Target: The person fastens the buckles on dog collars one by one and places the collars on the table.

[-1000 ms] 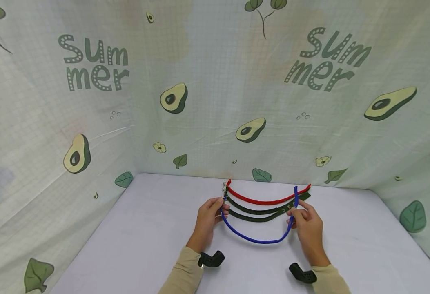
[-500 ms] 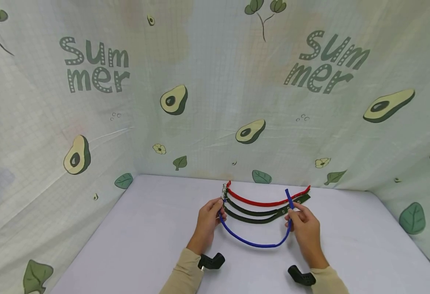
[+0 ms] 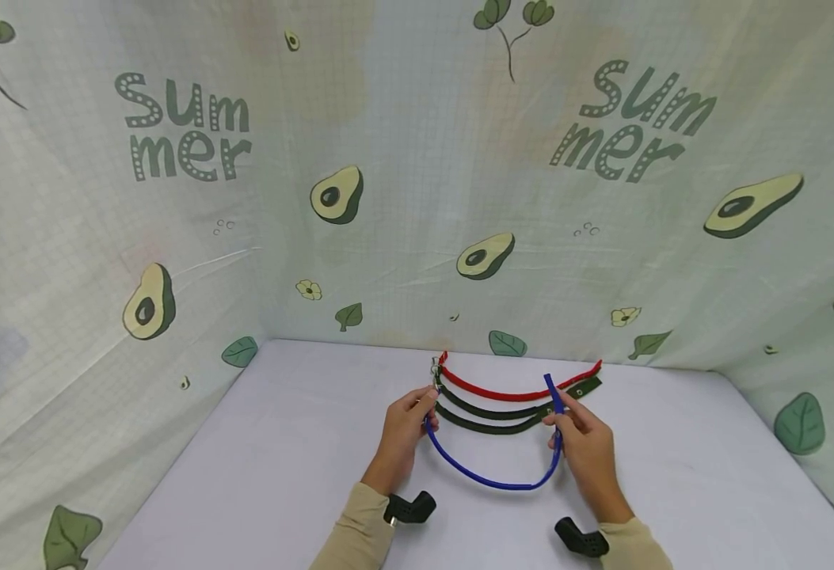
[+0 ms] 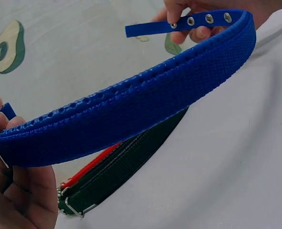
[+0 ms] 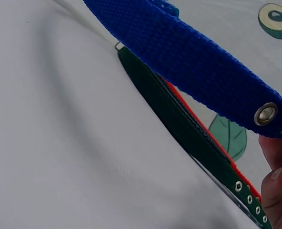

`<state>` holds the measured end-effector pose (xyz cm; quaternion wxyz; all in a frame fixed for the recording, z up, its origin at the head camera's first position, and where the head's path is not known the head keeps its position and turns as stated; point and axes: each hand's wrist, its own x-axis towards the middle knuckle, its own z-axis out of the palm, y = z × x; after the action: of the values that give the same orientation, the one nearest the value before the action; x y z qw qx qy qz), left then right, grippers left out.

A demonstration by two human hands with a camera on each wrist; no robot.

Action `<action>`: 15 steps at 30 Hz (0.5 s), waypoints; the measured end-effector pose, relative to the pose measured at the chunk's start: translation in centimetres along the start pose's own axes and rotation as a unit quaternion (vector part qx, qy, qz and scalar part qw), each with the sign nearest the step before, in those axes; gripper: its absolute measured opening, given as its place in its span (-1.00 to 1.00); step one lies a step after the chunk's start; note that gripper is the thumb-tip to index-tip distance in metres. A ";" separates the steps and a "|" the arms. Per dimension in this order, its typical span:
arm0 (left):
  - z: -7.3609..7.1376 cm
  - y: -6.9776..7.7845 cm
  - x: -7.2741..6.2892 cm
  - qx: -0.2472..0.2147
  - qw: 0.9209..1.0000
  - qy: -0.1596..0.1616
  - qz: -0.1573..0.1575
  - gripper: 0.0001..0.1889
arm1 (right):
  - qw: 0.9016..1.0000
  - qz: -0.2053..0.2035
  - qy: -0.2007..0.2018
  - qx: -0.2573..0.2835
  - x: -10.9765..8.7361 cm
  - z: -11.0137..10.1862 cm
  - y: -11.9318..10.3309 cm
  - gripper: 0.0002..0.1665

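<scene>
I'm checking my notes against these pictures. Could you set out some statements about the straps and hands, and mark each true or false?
1. The left hand and right hand both hold the blue strap. True.
2. The blue strap lies flat on the table. False: it is held up, bowed between the hands.
3. In the head view, the red strap appears below the dark green strapping. False: it appears above.
4. The blue strap has metal eyelets. True.
</scene>
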<state>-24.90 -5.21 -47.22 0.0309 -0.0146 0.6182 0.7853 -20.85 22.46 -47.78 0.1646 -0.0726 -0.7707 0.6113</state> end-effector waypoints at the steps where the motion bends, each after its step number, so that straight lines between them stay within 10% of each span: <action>1: 0.0 0.0 0.0 0.001 1.000 -0.002 0.002 -0.53 | 1.000 -0.001 0.000 -0.001 0.0 0.0 -0.1 -0.52; 15: 0.3 -0.1 -0.1 0.022 1.000 0.000 -0.001 -0.59 | 1.000 -0.007 -0.003 -0.010 -0.7 1.1 -0.5 -0.63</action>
<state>-24.78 -4.87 -47.25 0.0320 -0.0150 0.6355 0.7713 -20.55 21.14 -47.59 0.1661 -0.0667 -0.7775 0.6029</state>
